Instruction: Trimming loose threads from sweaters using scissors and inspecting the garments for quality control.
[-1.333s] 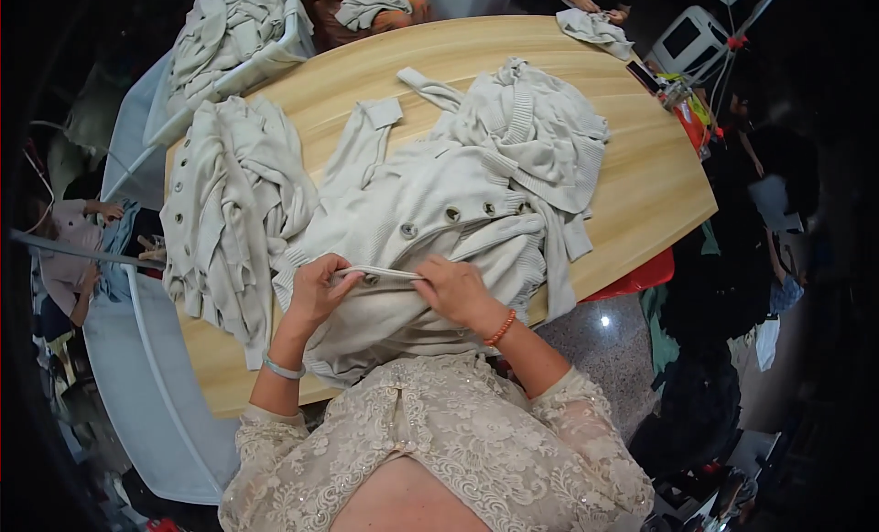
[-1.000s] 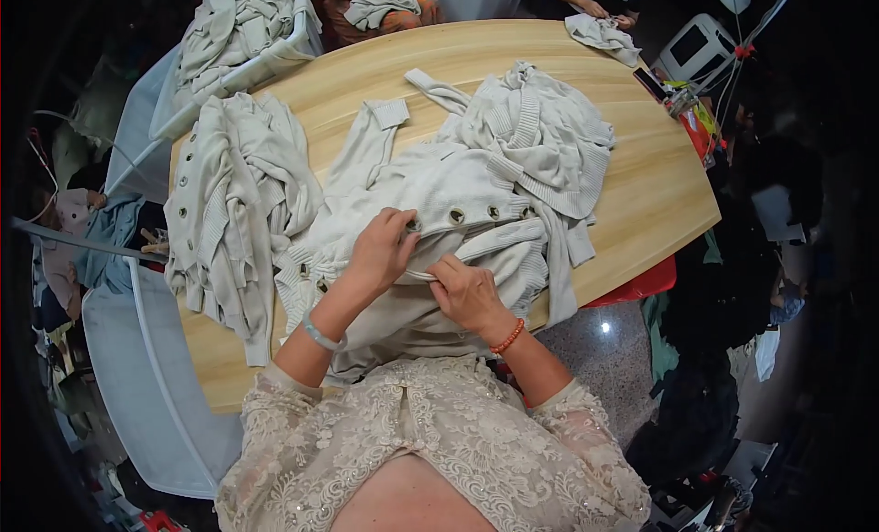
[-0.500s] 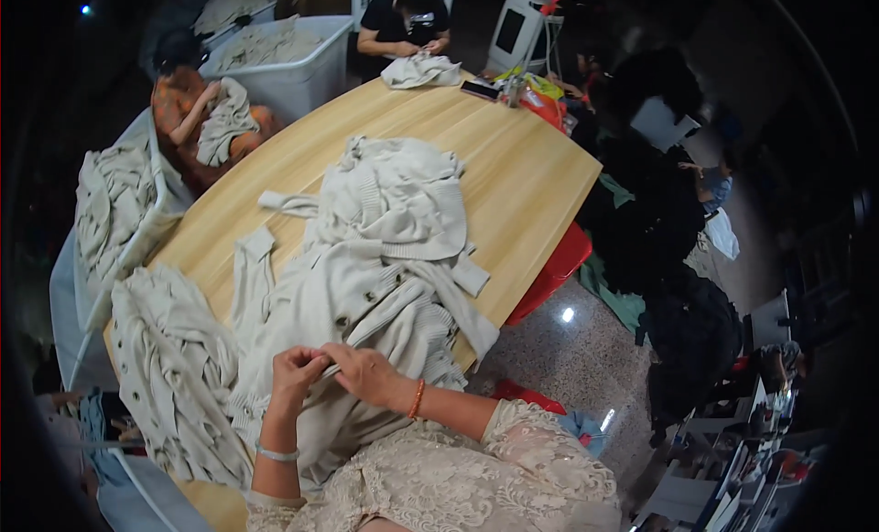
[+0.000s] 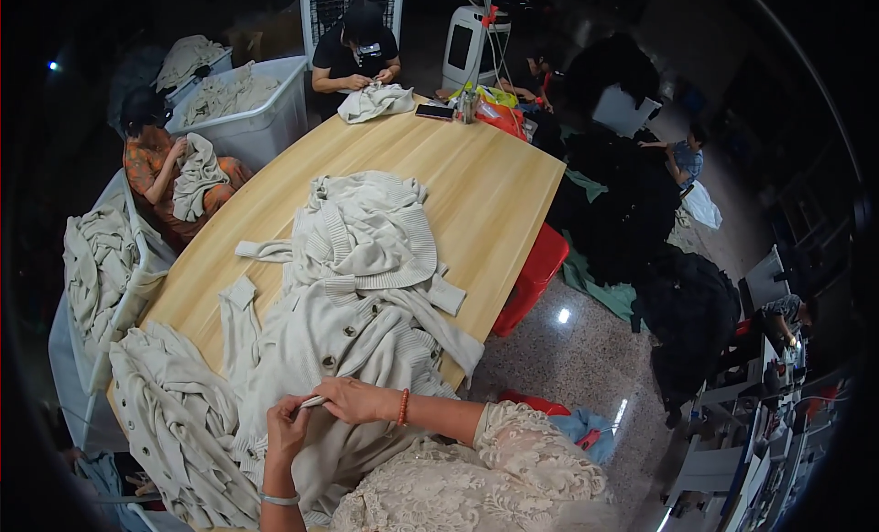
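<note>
A cream knitted cardigan (image 4: 339,344) with round buttons lies spread on the wooden table (image 4: 476,184) in front of me. My left hand (image 4: 286,420) and my right hand (image 4: 352,400) meet at its near edge, both pinching the same bit of the knit between the fingertips. My right wrist wears an orange bead bracelet, my left a pale band. A second cream cardigan (image 4: 371,225) lies crumpled just beyond the first.
A heap of cream knitwear (image 4: 174,413) hangs over the table's left corner. White bins with more knitwear (image 4: 233,97) stand at the left. Two other people handle garments at the far side. A red stool (image 4: 536,271) stands under the table's right edge.
The view has swung up and to the right, showing the room. My left hand came back from the buttons to the near edge, where both hands now pinch the knit together.
</note>
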A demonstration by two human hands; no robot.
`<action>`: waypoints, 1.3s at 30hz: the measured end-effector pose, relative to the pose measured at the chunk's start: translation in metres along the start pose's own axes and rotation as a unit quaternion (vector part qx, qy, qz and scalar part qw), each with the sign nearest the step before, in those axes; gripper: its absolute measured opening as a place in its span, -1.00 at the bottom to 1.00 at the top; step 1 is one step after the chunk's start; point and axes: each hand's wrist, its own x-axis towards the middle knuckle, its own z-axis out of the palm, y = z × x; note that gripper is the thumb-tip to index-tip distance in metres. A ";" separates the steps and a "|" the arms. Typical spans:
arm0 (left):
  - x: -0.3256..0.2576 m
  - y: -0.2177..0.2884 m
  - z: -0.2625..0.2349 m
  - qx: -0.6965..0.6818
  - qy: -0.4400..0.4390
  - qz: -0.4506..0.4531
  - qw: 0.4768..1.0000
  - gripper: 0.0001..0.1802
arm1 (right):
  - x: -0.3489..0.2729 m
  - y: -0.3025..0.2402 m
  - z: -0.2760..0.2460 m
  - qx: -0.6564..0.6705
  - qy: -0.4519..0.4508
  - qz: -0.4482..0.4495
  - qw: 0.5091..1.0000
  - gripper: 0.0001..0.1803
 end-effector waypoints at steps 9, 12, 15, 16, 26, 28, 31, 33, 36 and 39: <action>-0.015 0.001 -0.002 -0.022 -0.005 -0.006 1.000 -0.85 | -0.006 -0.018 0.001 -0.008 -0.007 0.015 1.000 -0.83; -0.021 0.012 -0.010 -0.015 -0.010 -0.038 0.999 -0.89 | -0.008 -0.018 0.000 0.009 -0.053 0.017 0.998 -0.81; -0.029 0.023 -0.019 0.180 -0.018 -0.044 0.983 -0.85 | -0.020 -0.028 -0.015 -0.019 -0.070 0.075 0.995 -0.77; -0.026 0.018 -0.018 0.177 0.006 -0.045 0.983 -0.80 | -0.026 -0.018 -0.013 -0.083 -0.050 0.084 0.992 -0.79; 0.021 0.048 0.045 0.213 0.089 0.204 0.952 -0.76 | -0.037 -0.008 -0.018 -0.103 0.016 0.050 0.993 -0.92; 0.036 0.020 0.059 0.256 0.068 0.142 0.954 -0.73 | -0.036 -0.011 -0.015 -0.114 0.002 0.047 0.992 -0.91; 0.048 0.012 0.065 0.295 0.017 0.064 0.953 -0.72 | -0.044 -0.008 -0.015 -0.133 0.010 0.055 0.989 -0.90; 0.050 0.012 0.061 0.295 -0.001 0.043 0.955 -0.74 | -0.046 -0.006 -0.014 -0.138 0.022 0.056 0.989 -0.89; 0.057 0.018 0.054 0.121 -0.044 -0.018 0.991 -0.88 | -0.043 -0.004 -0.022 -0.116 0.063 0.068 0.989 -0.83; 0.058 0.012 0.047 -0.165 -0.076 -0.153 0.971 -0.83 | -0.031 -0.006 -0.028 -0.071 0.100 0.067 0.990 -0.69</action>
